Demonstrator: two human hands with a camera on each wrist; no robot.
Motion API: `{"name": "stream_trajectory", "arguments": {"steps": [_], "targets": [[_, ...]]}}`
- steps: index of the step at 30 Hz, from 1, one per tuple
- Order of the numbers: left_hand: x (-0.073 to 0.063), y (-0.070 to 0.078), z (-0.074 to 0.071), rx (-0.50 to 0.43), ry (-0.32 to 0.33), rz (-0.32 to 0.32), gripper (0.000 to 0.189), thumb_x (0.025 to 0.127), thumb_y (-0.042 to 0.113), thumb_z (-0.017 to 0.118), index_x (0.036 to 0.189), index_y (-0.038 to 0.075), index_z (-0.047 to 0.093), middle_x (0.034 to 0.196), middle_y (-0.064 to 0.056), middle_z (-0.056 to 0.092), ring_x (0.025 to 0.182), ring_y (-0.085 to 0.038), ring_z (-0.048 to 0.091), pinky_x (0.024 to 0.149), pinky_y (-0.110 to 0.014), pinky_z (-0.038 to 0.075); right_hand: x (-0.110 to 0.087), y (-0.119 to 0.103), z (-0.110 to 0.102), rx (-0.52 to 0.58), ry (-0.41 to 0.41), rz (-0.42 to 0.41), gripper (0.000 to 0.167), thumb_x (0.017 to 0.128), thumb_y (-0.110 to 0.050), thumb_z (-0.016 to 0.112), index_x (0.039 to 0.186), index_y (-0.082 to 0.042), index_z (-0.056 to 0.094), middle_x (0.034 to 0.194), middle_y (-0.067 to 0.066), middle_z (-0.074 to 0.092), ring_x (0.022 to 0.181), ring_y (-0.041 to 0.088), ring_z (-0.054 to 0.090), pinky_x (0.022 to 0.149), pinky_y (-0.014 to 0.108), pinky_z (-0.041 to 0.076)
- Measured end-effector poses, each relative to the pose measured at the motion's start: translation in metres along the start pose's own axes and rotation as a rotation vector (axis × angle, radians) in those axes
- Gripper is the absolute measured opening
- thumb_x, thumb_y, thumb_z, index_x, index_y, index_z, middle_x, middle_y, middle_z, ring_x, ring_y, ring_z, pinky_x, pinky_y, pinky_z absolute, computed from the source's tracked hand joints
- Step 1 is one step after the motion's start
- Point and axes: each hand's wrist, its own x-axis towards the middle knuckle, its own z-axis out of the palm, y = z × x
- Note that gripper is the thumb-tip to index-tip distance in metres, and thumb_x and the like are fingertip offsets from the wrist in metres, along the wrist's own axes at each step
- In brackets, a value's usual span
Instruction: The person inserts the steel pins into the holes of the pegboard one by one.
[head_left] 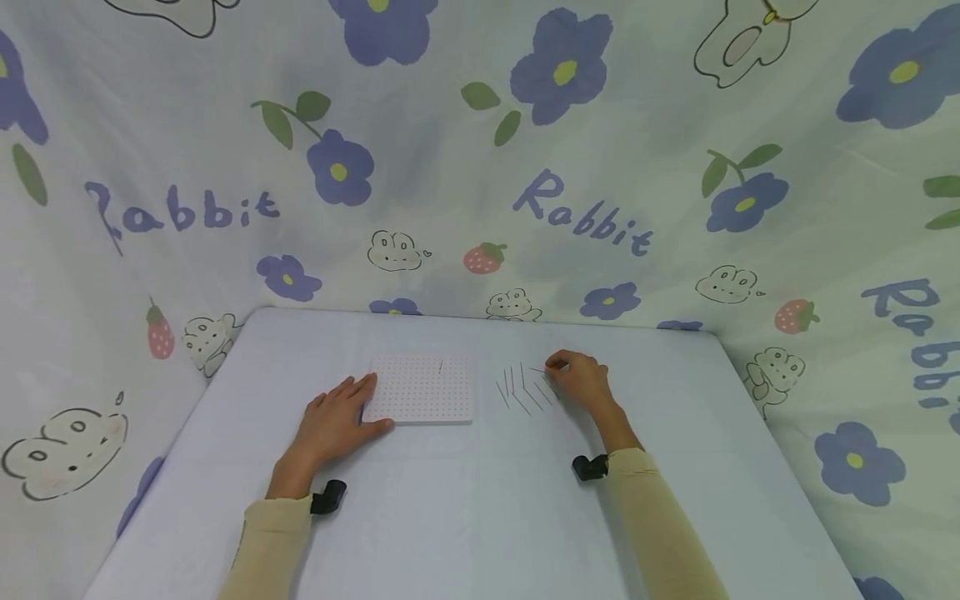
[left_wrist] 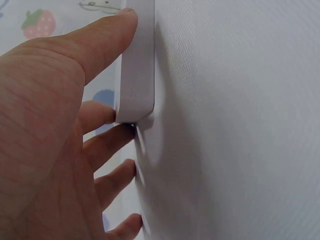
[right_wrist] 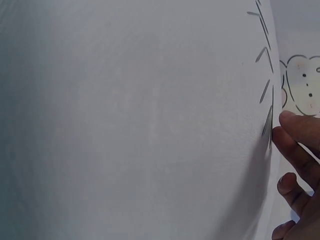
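Note:
A white board [head_left: 420, 392] with rows of small holes lies on the table, a thin dark needle-like stick [head_left: 441, 367] standing up near its far right. My left hand [head_left: 330, 425] rests at the board's left front corner, fingers spread, thumb along the front edge; in the left wrist view the thumb [left_wrist: 107, 37] lies against the board's side. To the right, several loose thin sticks [head_left: 522, 390] are scattered on the table. Over the right end of this group, my right hand [head_left: 583, 382] pinches one thin stick [head_left: 537, 370] between thumb and forefinger.
A white cloth covers the table [head_left: 465, 508]. Behind it hangs a curtain [head_left: 450, 167] printed with flowers and rabbits. Each wrist carries a small black camera, one on the left [head_left: 328, 497] and one on the right [head_left: 590, 467].

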Motion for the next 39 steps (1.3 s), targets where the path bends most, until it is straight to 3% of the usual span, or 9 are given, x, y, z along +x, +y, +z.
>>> {"name": "stream_trajectory", "arguments": {"steps": [9, 16, 21, 27, 39], "targets": [[0.0001, 0.0020, -0.0012, 0.001, -0.005, -0.004, 0.089, 0.090, 0.053, 0.070, 0.155, 0.002, 0.036, 0.159, -0.020, 0.037, 0.147, -0.046, 0.028, 0.111, -0.073, 0.020, 0.0035, 0.0007, 0.0016, 0.021, -0.018, 0.000, 0.015, 0.094, -0.026, 0.071, 0.106, -0.019, 0.076, 0.104, 0.000, 0.074, 0.106, 0.029, 0.066, 0.100, 0.069, 0.033], [0.0001, 0.0042, -0.0029, 0.005, -0.009, -0.006, 0.089, 0.090, 0.052, 0.070, 0.155, 0.001, 0.036, 0.158, -0.021, 0.037, 0.147, -0.046, 0.029, 0.111, -0.073, 0.020, 0.0038, 0.0006, 0.0003, 0.052, -0.042, 0.020, 0.014, 0.094, -0.026, 0.070, 0.105, -0.019, 0.076, 0.111, 0.002, 0.074, 0.108, 0.029, 0.065, 0.098, 0.066, 0.037], [0.0003, 0.0032, -0.0024, 0.005, -0.008, -0.004, 0.089, 0.090, 0.052, 0.070, 0.155, 0.001, 0.036, 0.159, -0.020, 0.037, 0.147, -0.046, 0.028, 0.110, -0.073, 0.020, 0.0049, -0.0006, 0.0006, 0.065, -0.061, 0.049, 0.014, 0.093, -0.026, 0.072, 0.104, -0.018, 0.076, 0.101, 0.001, 0.073, 0.100, 0.026, 0.064, 0.097, 0.062, 0.038], [0.0015, 0.0010, 0.0000, 0.004, -0.008, -0.004, 0.090, 0.090, 0.054, 0.069, 0.155, 0.002, 0.035, 0.159, -0.020, 0.037, 0.147, -0.045, 0.028, 0.111, -0.073, 0.020, 0.0080, -0.0008, 0.0018, 0.056, -0.070, 0.060, 0.014, 0.092, -0.026, 0.073, 0.101, -0.016, 0.076, 0.095, -0.001, 0.072, 0.095, 0.023, 0.063, 0.096, 0.060, 0.038], [0.0006, 0.0000, 0.0016, 0.003, 0.003, 0.004, 0.091, 0.089, 0.055, 0.070, 0.155, 0.001, 0.036, 0.158, -0.020, 0.038, 0.146, -0.046, 0.029, 0.110, -0.073, 0.021, 0.0070, -0.0055, 0.0006, 0.000, -0.080, 0.039, 0.012, 0.094, -0.026, 0.072, 0.097, -0.015, 0.077, 0.099, 0.001, 0.074, 0.100, 0.026, 0.065, 0.098, 0.066, 0.035]]}}
